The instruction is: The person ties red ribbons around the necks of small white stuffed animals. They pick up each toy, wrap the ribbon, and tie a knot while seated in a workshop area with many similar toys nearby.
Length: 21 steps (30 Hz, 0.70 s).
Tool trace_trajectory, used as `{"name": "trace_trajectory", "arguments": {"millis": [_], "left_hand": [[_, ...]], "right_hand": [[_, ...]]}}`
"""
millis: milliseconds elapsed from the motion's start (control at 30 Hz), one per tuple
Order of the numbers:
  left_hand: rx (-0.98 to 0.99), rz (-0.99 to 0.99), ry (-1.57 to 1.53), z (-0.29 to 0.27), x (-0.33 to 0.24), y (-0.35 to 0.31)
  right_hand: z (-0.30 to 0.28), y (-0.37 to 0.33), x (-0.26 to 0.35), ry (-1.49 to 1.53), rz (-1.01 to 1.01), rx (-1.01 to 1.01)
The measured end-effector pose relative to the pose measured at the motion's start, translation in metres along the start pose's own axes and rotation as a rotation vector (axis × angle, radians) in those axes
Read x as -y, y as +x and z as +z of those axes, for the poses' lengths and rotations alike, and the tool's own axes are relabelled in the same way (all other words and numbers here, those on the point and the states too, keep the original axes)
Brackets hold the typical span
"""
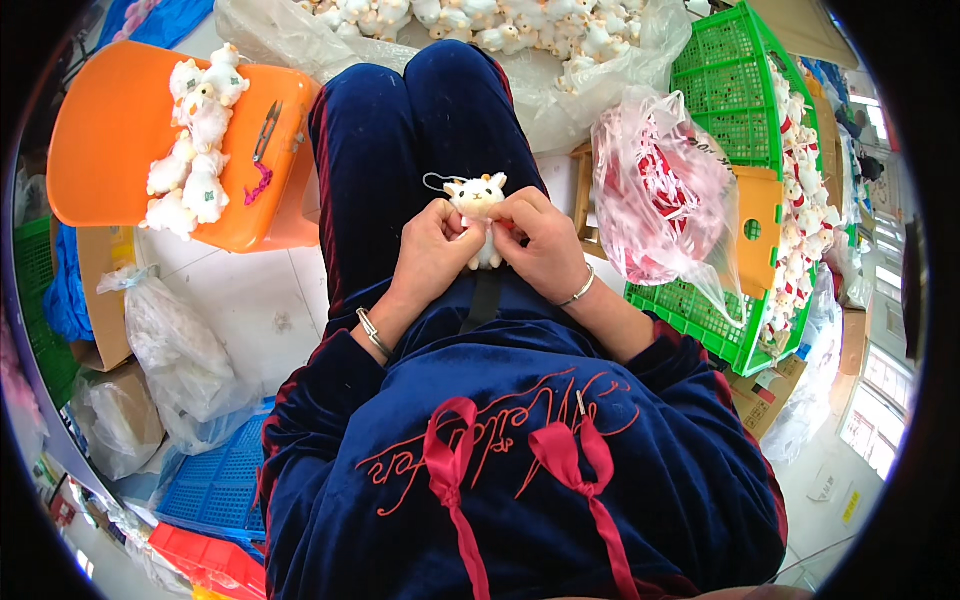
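A small white plush lamb [477,198] with a dark hanging loop [434,181] is upright above my lap, its face showing. My left hand [430,248] and my right hand [541,242] pinch at its neck from either side, fingertips close together below the chin. Whether a thin ribbon lies between those fingertips is too small to tell. Left of my knees, several similar plush lambs [208,128] lie in a double row on an orange chair seat [110,150]. Beside them rest dark thread snips [267,131] with a purple-pink cord [259,185].
Beyond my knees spreads a clear plastic sheet [270,45] heaped with plush lambs [500,25]. On my right, a bag of red and white ribbons [665,195] leans by a green crate [722,95] holding more plush. Lower left are a stuffed plastic bag [180,345] and a blue crate [215,480].
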<state>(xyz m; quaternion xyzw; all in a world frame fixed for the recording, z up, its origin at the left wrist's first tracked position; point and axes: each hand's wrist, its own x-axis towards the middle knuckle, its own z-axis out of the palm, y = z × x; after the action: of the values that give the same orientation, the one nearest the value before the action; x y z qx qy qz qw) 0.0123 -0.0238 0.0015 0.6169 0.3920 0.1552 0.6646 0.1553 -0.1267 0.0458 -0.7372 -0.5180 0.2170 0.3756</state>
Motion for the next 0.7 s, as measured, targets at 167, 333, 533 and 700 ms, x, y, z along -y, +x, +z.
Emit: {"name": "trace_trajectory", "arguments": {"millis": [167,333,533,700], "left_hand": [[0.001,0.026,0.018,0.0,0.002,0.001],[-0.001,0.019,0.01,-0.001,0.0,0.0],[0.003,0.025,0.009,0.0,0.004,0.001],[0.009,-0.003,0.019,-0.001,0.003,0.001]], "right_hand": [[0.002,0.0,-0.003,0.015,-0.013,-0.015],[0.003,-0.001,-0.005,0.029,-0.004,-0.011],[-0.004,0.002,-0.005,0.018,-0.01,0.032],[-0.009,0.007,-0.007,-0.026,-0.079,0.073]]}}
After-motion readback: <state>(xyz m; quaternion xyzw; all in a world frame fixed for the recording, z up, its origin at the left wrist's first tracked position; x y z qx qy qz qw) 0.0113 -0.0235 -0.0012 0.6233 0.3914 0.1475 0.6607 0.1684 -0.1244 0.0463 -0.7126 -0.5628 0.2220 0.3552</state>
